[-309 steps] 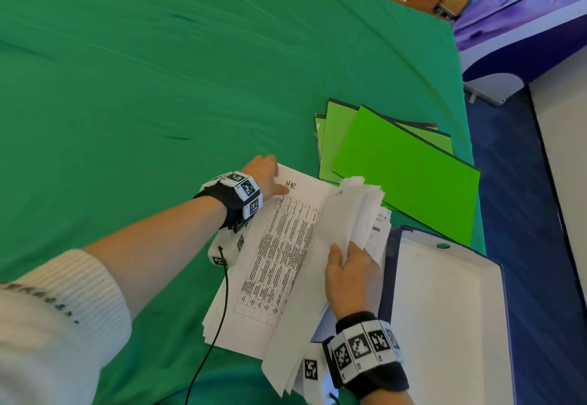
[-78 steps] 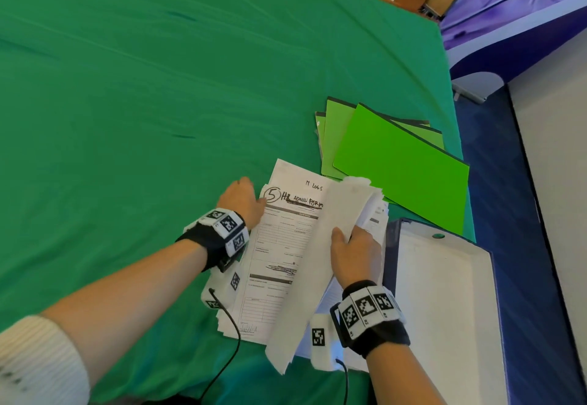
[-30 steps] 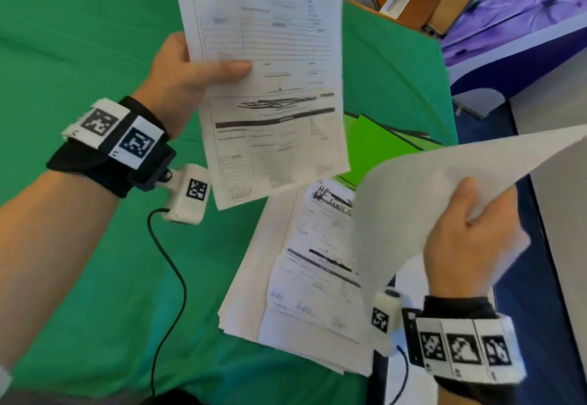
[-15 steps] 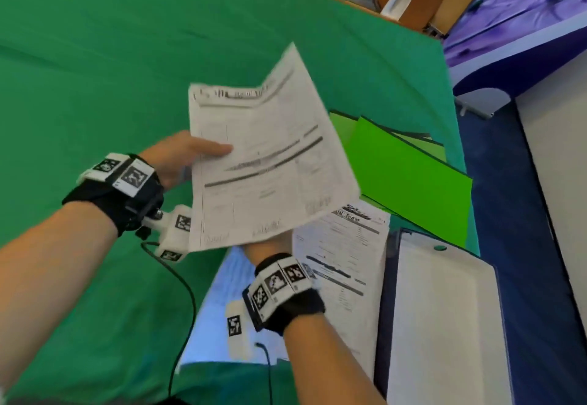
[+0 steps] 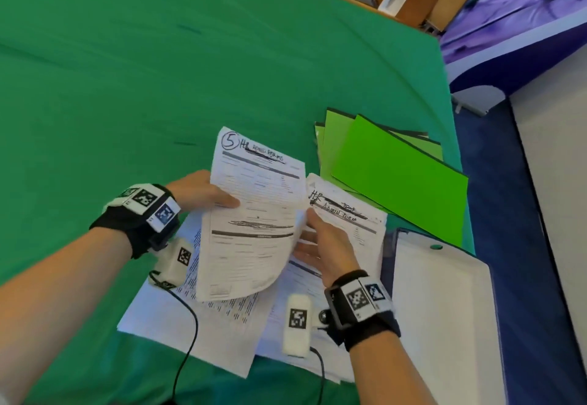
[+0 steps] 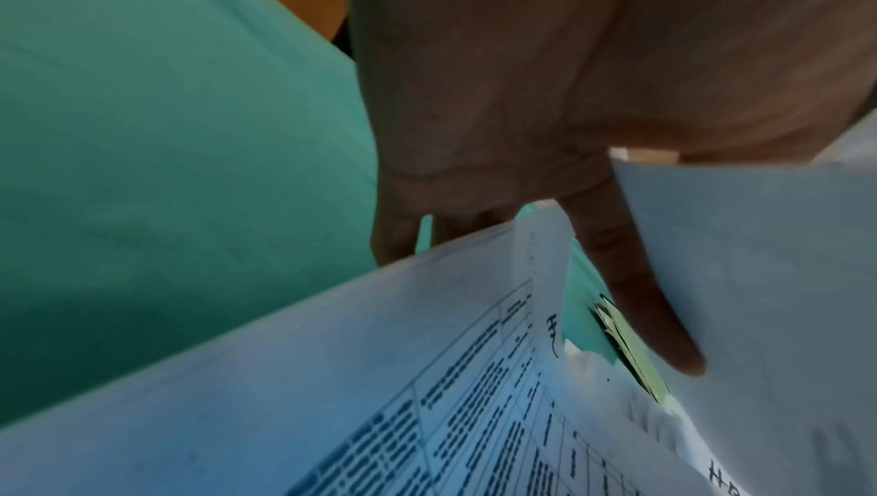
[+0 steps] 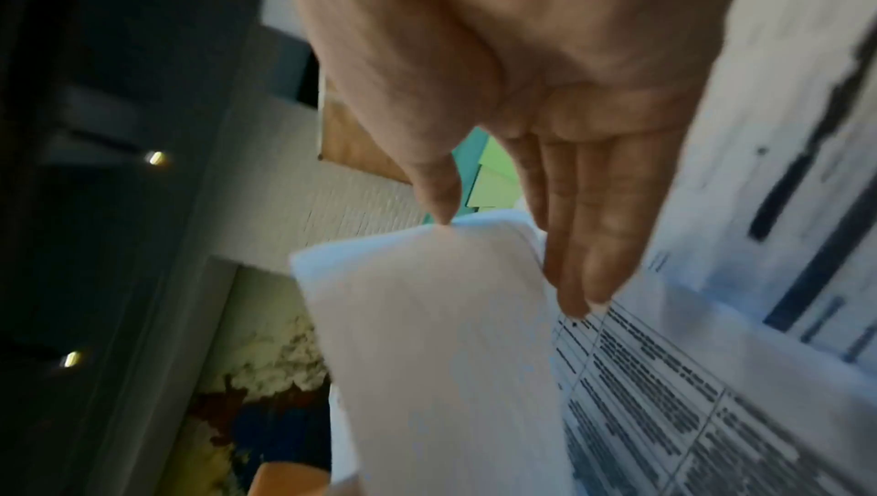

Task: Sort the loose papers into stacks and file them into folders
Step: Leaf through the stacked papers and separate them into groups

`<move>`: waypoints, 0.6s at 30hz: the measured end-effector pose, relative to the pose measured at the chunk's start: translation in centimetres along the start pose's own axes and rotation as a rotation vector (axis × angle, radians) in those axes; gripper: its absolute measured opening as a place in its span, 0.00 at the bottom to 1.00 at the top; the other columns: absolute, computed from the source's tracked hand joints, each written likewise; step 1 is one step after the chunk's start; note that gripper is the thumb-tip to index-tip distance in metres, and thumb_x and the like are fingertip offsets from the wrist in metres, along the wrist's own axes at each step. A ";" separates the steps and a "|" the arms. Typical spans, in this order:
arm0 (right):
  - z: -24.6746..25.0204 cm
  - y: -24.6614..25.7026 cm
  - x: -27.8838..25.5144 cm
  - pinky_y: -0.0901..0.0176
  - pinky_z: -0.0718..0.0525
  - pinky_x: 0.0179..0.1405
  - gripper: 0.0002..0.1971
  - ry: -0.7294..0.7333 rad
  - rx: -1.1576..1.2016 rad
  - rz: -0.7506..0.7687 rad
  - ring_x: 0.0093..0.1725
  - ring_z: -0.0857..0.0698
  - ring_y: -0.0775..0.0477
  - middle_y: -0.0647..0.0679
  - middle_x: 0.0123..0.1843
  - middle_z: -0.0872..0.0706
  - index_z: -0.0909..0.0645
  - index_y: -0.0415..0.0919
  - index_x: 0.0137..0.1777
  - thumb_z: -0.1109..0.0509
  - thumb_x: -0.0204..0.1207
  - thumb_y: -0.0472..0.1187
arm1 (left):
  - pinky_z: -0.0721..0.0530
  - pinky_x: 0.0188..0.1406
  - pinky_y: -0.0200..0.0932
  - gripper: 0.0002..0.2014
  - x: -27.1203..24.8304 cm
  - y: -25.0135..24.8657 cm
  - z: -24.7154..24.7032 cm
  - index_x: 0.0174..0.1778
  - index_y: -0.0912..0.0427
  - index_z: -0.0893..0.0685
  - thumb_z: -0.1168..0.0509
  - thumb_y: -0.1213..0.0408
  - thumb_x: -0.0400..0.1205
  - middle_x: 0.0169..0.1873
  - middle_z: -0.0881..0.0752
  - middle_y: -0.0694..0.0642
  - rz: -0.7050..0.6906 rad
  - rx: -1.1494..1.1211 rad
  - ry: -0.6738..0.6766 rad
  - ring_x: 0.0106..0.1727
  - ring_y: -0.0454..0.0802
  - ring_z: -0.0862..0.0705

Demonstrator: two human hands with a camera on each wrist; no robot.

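Note:
My left hand (image 5: 222,201) pinches the left edge of a printed form sheet (image 5: 254,229) marked "5 HR Admin Forms", thumb on top, holding it just above the loose paper pile (image 5: 222,331). In the left wrist view the index finger (image 6: 635,298) lies under that sheet (image 6: 759,279). My right hand (image 5: 309,229) has straight fingers against the sheet's curled right edge; in the right wrist view its thumb tip touches a white sheet (image 7: 427,316). Another "HR Admin Form" sheet (image 5: 349,220) lies on the pile. Bright green folders (image 5: 397,175) lie fanned behind the pile.
A dark blue binder (image 5: 444,309), open with a white inside, lies at the right by the table's edge. The green tablecloth (image 5: 158,71) stretches left and far. Wrist-camera cables (image 5: 187,347) trail over the pile's front. Beyond the right edge the floor drops away.
The form sheet came down from chest height to just over the pile. My right hand, which held a sheaf aloft a second ago, now reaches from the right to the sheet's edge.

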State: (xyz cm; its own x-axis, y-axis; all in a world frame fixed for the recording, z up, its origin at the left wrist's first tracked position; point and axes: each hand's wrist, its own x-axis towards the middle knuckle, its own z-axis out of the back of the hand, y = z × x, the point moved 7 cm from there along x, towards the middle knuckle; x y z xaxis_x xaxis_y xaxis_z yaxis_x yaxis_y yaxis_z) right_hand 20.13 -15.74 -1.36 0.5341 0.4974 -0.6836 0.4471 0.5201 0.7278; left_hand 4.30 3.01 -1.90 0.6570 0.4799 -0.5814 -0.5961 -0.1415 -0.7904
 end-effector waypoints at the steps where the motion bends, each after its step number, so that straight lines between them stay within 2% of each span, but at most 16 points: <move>1: 0.4 -0.1 0.1 0.54 0.11 0.38 0.18 -0.001 -0.042 -0.021 0.45 0.09 0.42 0.40 0.50 0.09 0.14 0.38 0.55 0.32 0.81 0.53 | 0.24 0.69 0.51 0.18 0.3 -0.4 -0.5 0.65 0.51 0.18 0.28 0.66 0.80 0.63 0.15 0.52 -0.006 0.034 0.012 0.62 0.55 0.16; 4: 1.9 -0.8 0.4 0.46 0.10 0.47 0.09 -0.085 -0.114 -0.036 0.46 0.09 0.40 0.40 0.46 0.08 0.13 0.39 0.45 0.26 0.77 0.45 | 0.24 0.69 0.50 0.21 0.9 -0.7 -1.4 0.68 0.54 0.18 0.27 0.63 0.79 0.65 0.15 0.52 -0.004 0.146 0.009 0.61 0.54 0.17; 6: 3.4 -1.1 0.8 0.38 0.13 0.54 0.04 -0.172 -0.251 0.050 0.48 0.10 0.37 0.40 0.44 0.08 0.13 0.41 0.39 0.26 0.75 0.39 | 0.25 0.70 0.51 0.22 1.2 -0.6 -1.6 0.69 0.54 0.18 0.27 0.58 0.79 0.64 0.16 0.48 -0.008 0.173 -0.011 0.61 0.53 0.17; 7: 4.3 -1.0 1.0 0.38 0.14 0.56 0.05 -0.238 -0.350 0.116 0.49 0.11 0.37 0.42 0.44 0.09 0.13 0.41 0.38 0.28 0.75 0.39 | 0.25 0.68 0.49 0.22 1.3 -0.6 -1.7 0.68 0.54 0.18 0.27 0.55 0.78 0.62 0.17 0.46 -0.010 0.200 -0.019 0.60 0.52 0.18; 10: 7.9 -0.9 0.7 0.48 0.18 0.58 0.08 -0.458 -0.537 0.215 0.54 0.15 0.38 0.42 0.53 0.11 0.14 0.41 0.50 0.33 0.79 0.42 | 0.28 0.59 0.45 0.20 1.5 -0.2 -1.5 0.59 0.56 0.14 0.28 0.47 0.77 0.60 0.19 0.49 -0.024 0.322 -0.074 0.61 0.50 0.22; 12: 10.6 -1.1 0.4 0.51 0.20 0.56 0.11 -0.587 -0.602 0.207 0.55 0.16 0.35 0.38 0.56 0.12 0.15 0.37 0.56 0.35 0.80 0.42 | 0.30 0.59 0.44 0.16 1.6 0.8 -1.1 0.57 0.56 0.15 0.27 0.51 0.78 0.63 0.19 0.51 -0.016 0.364 -0.111 0.64 0.52 0.22; 14: 12.5 -1.8 0.3 0.49 0.20 0.57 0.13 -0.660 -0.657 0.158 0.57 0.17 0.33 0.36 0.58 0.13 0.16 0.36 0.59 0.35 0.81 0.42 | 0.29 0.60 0.46 0.12 1.6 2.1 -1.1 0.56 0.57 0.16 0.27 0.59 0.78 0.66 0.19 0.54 0.024 0.414 -0.116 0.67 0.54 0.22; 16: 13.6 -2.6 0.3 0.48 0.19 0.56 0.13 -0.684 -0.715 0.117 0.56 0.17 0.32 0.35 0.57 0.13 0.17 0.36 0.59 0.35 0.80 0.43 | 0.27 0.59 0.46 0.09 1.5 3.5 -1.2 0.52 0.56 0.16 0.26 0.66 0.77 0.67 0.20 0.55 0.073 0.485 -0.104 0.67 0.54 0.22; 18: 13.8 -3.2 0.1 0.48 0.17 0.51 0.11 -0.693 -0.765 0.094 0.49 0.17 0.34 0.35 0.54 0.13 0.18 0.36 0.55 0.34 0.79 0.43 | 0.22 0.54 0.47 0.12 1.5 4.3 -0.4 0.48 0.54 0.15 0.29 0.76 0.76 0.69 0.21 0.55 0.093 0.501 -0.137 0.63 0.54 0.19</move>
State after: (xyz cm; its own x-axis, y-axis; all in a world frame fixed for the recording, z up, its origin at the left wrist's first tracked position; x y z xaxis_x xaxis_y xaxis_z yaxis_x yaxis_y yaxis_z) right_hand 28.68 -26.95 -3.06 0.9472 0.1762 -0.2680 -0.0638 0.9223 0.3811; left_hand 2.93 2.76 -6.26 0.5444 0.5982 -0.5880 -0.8188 0.2265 -0.5276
